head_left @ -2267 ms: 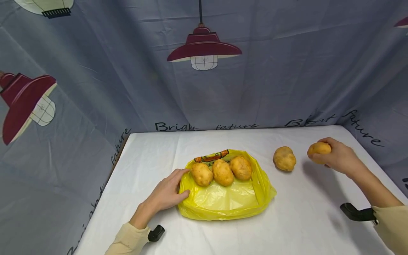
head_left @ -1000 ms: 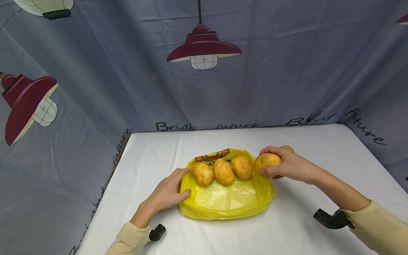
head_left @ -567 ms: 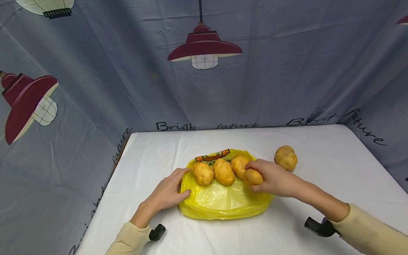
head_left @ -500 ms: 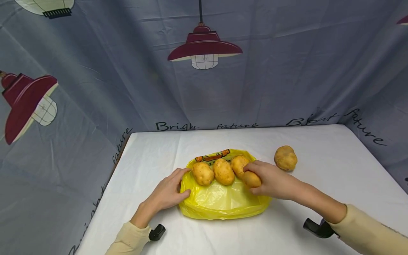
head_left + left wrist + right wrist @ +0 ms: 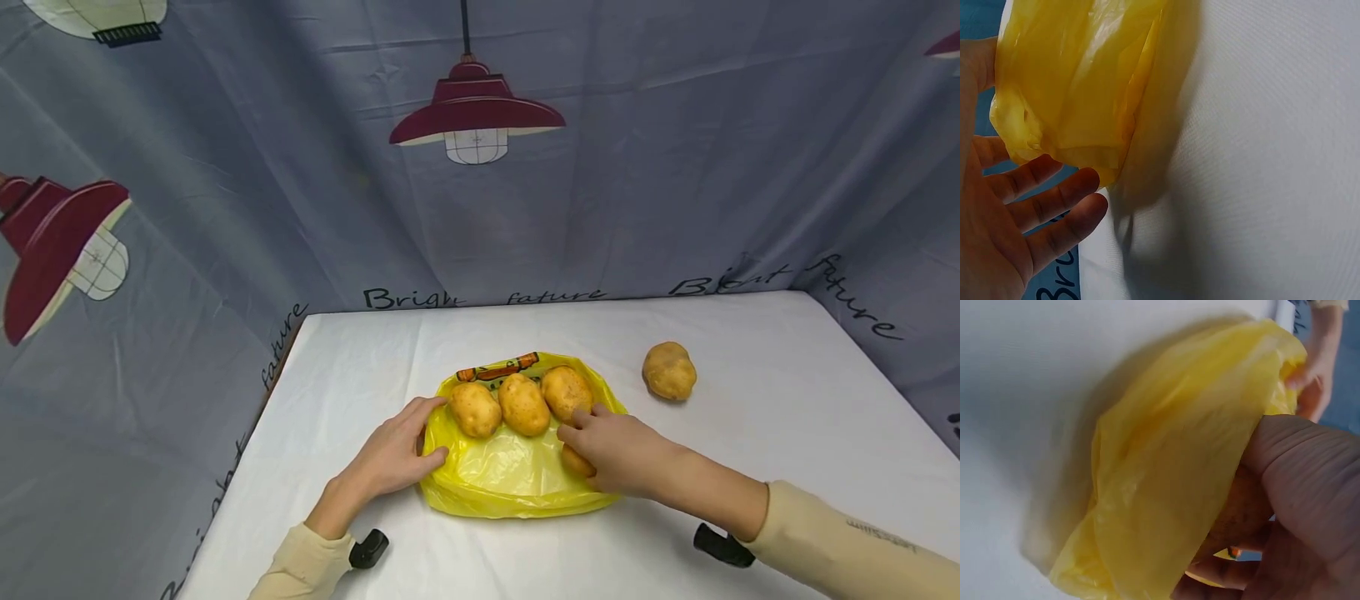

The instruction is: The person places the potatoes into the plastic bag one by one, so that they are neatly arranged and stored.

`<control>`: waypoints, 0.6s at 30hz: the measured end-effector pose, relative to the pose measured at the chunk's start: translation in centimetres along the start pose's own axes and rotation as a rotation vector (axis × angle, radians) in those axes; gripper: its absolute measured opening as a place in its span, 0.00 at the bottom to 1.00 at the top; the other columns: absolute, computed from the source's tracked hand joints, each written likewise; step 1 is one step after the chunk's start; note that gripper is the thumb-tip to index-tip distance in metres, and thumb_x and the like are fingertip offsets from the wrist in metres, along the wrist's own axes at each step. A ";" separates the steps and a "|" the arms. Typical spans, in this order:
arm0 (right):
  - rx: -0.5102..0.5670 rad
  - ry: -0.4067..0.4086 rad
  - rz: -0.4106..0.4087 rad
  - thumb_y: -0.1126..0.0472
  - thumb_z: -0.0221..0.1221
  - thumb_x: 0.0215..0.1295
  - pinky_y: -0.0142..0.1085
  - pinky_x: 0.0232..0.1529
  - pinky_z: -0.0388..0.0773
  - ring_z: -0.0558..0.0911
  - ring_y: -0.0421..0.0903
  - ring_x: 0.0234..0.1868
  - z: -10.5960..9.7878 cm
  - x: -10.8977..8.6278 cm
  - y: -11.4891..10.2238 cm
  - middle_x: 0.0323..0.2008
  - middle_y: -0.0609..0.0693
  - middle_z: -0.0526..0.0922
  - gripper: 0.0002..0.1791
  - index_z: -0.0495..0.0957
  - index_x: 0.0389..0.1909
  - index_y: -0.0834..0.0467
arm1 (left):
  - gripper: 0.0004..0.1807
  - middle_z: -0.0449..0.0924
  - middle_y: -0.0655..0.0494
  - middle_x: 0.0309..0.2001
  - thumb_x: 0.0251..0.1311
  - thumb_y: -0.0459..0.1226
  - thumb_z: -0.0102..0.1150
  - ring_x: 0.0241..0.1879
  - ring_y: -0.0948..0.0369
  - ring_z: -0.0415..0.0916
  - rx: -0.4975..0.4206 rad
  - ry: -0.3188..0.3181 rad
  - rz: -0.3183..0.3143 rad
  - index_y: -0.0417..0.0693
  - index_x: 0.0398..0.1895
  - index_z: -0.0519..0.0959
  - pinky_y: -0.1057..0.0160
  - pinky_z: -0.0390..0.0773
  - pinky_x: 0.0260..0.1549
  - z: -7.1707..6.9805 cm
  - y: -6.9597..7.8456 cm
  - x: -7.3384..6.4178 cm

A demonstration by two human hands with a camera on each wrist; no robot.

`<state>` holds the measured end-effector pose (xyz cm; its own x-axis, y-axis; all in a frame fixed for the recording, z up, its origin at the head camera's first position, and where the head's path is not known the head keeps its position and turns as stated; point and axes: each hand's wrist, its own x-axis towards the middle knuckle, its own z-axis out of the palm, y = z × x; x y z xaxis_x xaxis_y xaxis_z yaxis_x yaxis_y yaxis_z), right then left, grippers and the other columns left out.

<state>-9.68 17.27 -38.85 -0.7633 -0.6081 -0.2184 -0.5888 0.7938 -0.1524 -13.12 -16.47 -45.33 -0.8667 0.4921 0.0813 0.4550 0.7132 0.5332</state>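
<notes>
A yellow plastic bag (image 5: 517,505) lies with its mouth spread wide, and three potatoes (image 5: 523,405) sit in a row along its back side. The left hand (image 5: 393,446) holds the bag's left rim, with thumb and fingers spread along it; some fingers stand loose of the plastic in the left wrist view. Inside the bag's right part, the right hand (image 5: 622,454) grips another potato (image 5: 576,462), mostly hidden under the fingers. The right wrist view shows this potato (image 5: 1241,509) between thumb and fingers behind the bag's wall (image 5: 1172,462).
One more potato (image 5: 669,371) rests on the white tablecloth (image 5: 750,367), to the right of the bag. A grey curtain (image 5: 600,217) printed with red lamps and lettering hangs behind the table. Black wrist-worn pieces (image 5: 369,550) jut out from both sleeves.
The right hand has carried its potato leftward from the table's right side, over the bag's right rim and down into the bag. The left hand has stayed at the left rim.
</notes>
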 end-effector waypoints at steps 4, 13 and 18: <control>-0.154 0.005 -0.030 0.59 0.76 0.48 0.41 0.28 0.77 0.75 0.52 0.36 0.7 0.2 -0.5 0.38 0.53 0.77 0.21 0.76 0.41 0.54 | 0.38 0.74 0.59 0.61 0.55 0.47 0.64 0.55 0.59 0.75 0.003 -0.006 -0.002 0.51 0.71 0.69 0.53 0.75 0.55 0.0 0.1 0.0; -0.351 0.096 -0.111 0.55 0.73 0.53 0.35 0.20 0.70 0.73 0.50 0.33 1.3 0.1 -1.4 0.31 0.51 0.71 0.23 0.70 0.40 0.56 | 0.37 0.74 0.60 0.60 0.55 0.47 0.63 0.54 0.59 0.75 0.005 -0.002 0.000 0.51 0.70 0.69 0.53 0.75 0.54 0.0 0.1 0.0; -0.380 0.115 -0.126 0.54 0.73 0.52 0.35 0.19 0.69 0.73 0.50 0.33 1.3 -0.1 -1.6 0.30 0.50 0.70 0.23 0.69 0.40 0.55 | 0.37 0.74 0.60 0.60 0.55 0.47 0.63 0.54 0.60 0.75 0.008 -0.001 0.004 0.52 0.70 0.69 0.53 0.75 0.54 0.1 0.1 0.1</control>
<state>-8.36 16.05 -39.86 -0.6910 -0.7147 -0.1079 -0.7193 0.6653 0.1998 -13.14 -16.36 -45.36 -0.8649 0.4951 0.0825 0.4597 0.7152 0.5265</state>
